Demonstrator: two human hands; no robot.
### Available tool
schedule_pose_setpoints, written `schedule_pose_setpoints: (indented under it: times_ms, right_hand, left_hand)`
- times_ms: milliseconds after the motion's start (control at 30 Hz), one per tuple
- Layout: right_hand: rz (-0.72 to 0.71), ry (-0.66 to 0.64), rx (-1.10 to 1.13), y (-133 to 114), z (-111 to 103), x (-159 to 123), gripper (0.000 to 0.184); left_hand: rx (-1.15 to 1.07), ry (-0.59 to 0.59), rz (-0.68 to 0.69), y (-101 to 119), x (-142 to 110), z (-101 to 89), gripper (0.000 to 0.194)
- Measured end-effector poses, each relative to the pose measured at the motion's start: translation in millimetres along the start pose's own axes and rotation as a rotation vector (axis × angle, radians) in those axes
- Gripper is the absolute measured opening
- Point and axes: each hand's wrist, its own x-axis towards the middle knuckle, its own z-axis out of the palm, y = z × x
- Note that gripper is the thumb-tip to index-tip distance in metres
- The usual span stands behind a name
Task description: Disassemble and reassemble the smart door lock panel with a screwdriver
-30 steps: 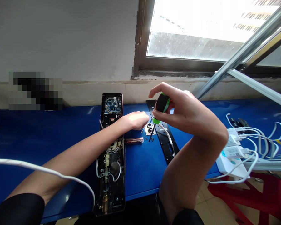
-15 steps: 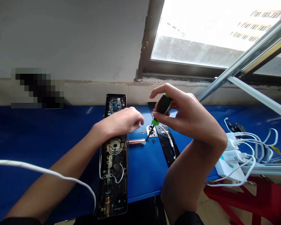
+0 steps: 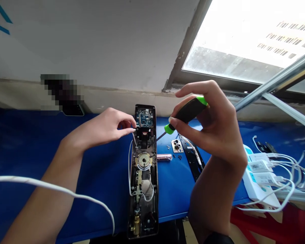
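Note:
A long black lock housing [image 3: 156,189] lies open on the blue table, showing a circuit board [image 3: 144,118], a round metal disc [image 3: 143,160] and brass parts inside. My left hand [image 3: 117,123] is at the housing's upper left edge. Its thumb and index finger pinch a thin white wire [image 3: 135,139] that runs down into the housing. My right hand [image 3: 210,118] grips a black and green screwdriver [image 3: 189,112], slanted down to the left. The screwdriver's tip is inside the housing, below the circuit board; whether it touches a screw cannot be made out.
Right of the housing are a square metal plate [image 3: 177,146], several small screws [image 3: 179,157], a pinkish cylinder [image 3: 165,157] and a black panel [image 3: 193,164]. A white power strip [image 3: 259,189] with cables stands far right. A white cable [image 3: 40,183] crosses the lower left.
My left hand has moved from over the housing to its left edge and now pinches the wire. The screwdriver tip has gone from beside the metal plate into the housing. The view has shifted.

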Motion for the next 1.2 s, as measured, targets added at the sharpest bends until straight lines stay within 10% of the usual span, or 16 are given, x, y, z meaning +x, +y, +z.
schedule_pose_setpoints:
  times_ms: [267,1200]
  right_hand:
    - [-0.175,0.312,0.032,10.8,43.4,23.7,0.040]
    - [-0.157,0.176,-0.137,14.9,68.7,28.2,0.046]
  left_hand:
    - [-0.090,-0.011,-0.005,-10.2,0.2,0.1,0.023]
    - [-0.249,-0.112,0.121,-27.7,15.1,9.8,0.023]
